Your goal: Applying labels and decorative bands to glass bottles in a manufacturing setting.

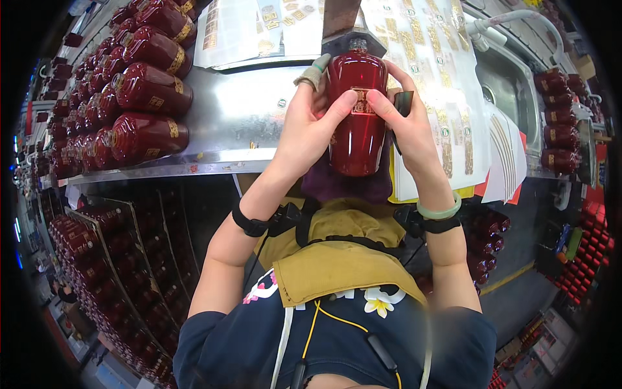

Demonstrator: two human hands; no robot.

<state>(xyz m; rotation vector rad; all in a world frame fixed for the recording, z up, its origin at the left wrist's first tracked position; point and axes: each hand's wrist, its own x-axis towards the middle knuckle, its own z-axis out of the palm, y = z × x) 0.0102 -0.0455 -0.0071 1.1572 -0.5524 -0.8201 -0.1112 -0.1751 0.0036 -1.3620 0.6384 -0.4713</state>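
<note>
A glossy dark red bottle (356, 146) with a gold label (362, 101) on its front lies in front of me at the table edge, its clear neck pointing away. My left hand (304, 117) is closed around its left side, the thumb on the label's edge; a beige cover (311, 74) is on a finger. My right hand (409, 120) grips the other side, thumb also pressing the label. A dark flat piece (403, 102) sticks out by the right fingers; its kind is unclear. Under the bottle's lower end is a purple cloth (317, 185).
White sheets with gold decals (447, 84) cover the table's right; more sheets (259, 32) lie at the back left. Several red bottles (152, 87) stand on the metal table (220, 110) at left. A sink (508, 91) is at right. Racks of bottles (97, 259) stand below left.
</note>
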